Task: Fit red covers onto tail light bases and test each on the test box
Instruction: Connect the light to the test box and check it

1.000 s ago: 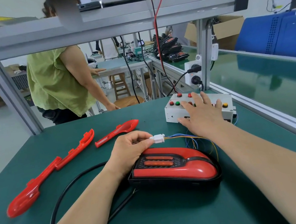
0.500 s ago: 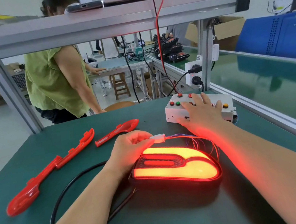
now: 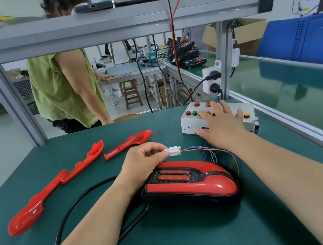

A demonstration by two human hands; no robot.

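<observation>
Pinching the white connector (image 3: 173, 151) to keep it mated, the left hand (image 3: 141, 163) steadies while the flat right hand (image 3: 223, 127) presses test box (image 3: 190, 124) buttons beside the tail light (image 3: 190, 183).

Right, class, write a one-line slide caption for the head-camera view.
Left hand pinches the white connector near the tail light; right hand rests on the test box.

Assembled tail light (image 3: 190, 183) near centre, flat on surface (image 3: 195, 243): glossy red cover seated on black base (image 3: 188, 199), rounded nose pointing right, two orange strips in a black grille at left end. White connector (image 3: 174, 150) raised just above its far edge, thin coloured wires (image 3: 213, 152) trailing right. White test box (image 3: 188, 124) far right, red, green and yellow buttons on top. Long red cover (image 3: 60, 179) and short red cover (image 3: 128, 143) lying loose, left.
</observation>
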